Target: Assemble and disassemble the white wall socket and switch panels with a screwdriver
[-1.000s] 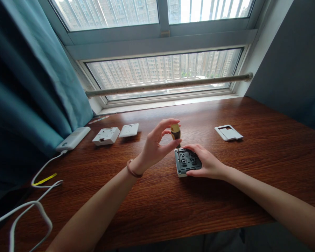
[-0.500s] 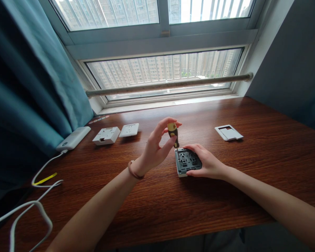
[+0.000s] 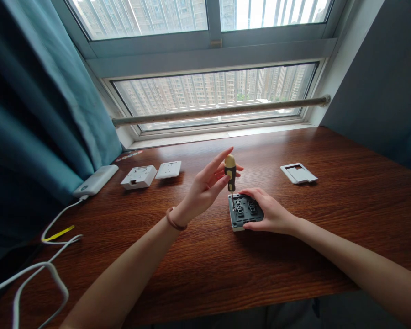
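Note:
My left hand (image 3: pixel 207 185) grips the handle of a small yellow-and-black screwdriver (image 3: pixel 230 173) between thumb and fingers, its index finger stretched up past the handle's end. The screwdriver stands nearly upright, its tip on the left side of a wall switch (image 3: pixel 244 221) with its dark grey inner side facing up. Flat on the table, the switch is clasped at its right side by my right hand (image 3: pixel 270 212), thumb on the near edge and fingers over the far edge. The exact seat of the tip is too small to make out.
On the wooden table (image 3: pixel 198 269) lie a white socket box (image 3: pixel 139 177) and a socket plate (image 3: pixel 168 170) at left, and white switch covers (image 3: pixel 298 173) at right. Further left are a white power bank (image 3: pixel 96 181), its cable (image 3: pixel 56 269) and a yellow strip (image 3: pixel 60 233).
My left fingers have loosened and shifted on the screwdriver handle, the index finger now extended. The handle has tipped slightly right, more upright. My right hand and the switch have stayed put.

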A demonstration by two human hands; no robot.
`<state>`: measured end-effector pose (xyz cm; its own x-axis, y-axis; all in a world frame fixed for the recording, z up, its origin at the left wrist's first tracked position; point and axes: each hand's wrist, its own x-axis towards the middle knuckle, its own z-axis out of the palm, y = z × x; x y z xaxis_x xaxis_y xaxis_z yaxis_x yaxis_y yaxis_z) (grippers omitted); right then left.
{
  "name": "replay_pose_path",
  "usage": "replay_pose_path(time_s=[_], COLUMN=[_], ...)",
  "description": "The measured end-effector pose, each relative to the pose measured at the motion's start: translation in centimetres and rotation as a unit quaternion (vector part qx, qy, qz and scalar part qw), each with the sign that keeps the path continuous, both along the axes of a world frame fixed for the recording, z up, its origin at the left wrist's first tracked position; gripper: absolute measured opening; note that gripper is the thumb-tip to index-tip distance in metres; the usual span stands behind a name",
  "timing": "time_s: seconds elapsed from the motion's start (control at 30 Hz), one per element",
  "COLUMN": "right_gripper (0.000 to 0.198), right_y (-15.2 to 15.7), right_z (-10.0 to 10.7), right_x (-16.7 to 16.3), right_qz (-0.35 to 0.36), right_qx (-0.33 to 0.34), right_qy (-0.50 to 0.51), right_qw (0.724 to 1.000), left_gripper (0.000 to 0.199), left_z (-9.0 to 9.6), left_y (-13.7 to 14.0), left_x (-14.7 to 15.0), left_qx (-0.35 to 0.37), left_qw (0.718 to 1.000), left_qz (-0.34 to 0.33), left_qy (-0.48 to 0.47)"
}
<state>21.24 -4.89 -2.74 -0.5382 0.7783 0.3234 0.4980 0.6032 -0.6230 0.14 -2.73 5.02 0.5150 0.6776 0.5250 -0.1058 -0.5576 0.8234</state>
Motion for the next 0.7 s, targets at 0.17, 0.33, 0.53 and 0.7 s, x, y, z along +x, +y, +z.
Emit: replay_pose_path(time_s=[0.17, 0.33, 0.53, 0.7], right_gripper=[0.078, 0.079, 0.079, 0.078], right_y=[0.1, 0.1, 0.1, 0.2], right_z=[-0.2, -0.3, -0.1, -0.1], right_x=[0.1, 0.1, 0.1, 0.1], right_qz=[-0.003, 0.0, 0.002, 0.009], right_qx=[-0.001, 0.005, -0.003, 0.002], right_qy=[-0.004, -0.003, -0.001, 0.011], right_qw=[1.0, 1.0, 1.0, 1.0], left_gripper=[0.058, 0.068, 0.072, 0.04], left_z=[-1.2, -2.0, -2.2, -2.2], left_y=[0.4, 1.0, 0.7, 0.2], left_x=[0.5, 1.0, 1.0, 1.2], left_qx=[-0.04, -0.022, -0.029, -0.087], left_qw=[0.998, 0.996, 0.995, 0.993], left_qz=[-0.008, 0.038, 0.068, 0.018], left_qy=[-0.051, -0.081, -0.061, -0.072])
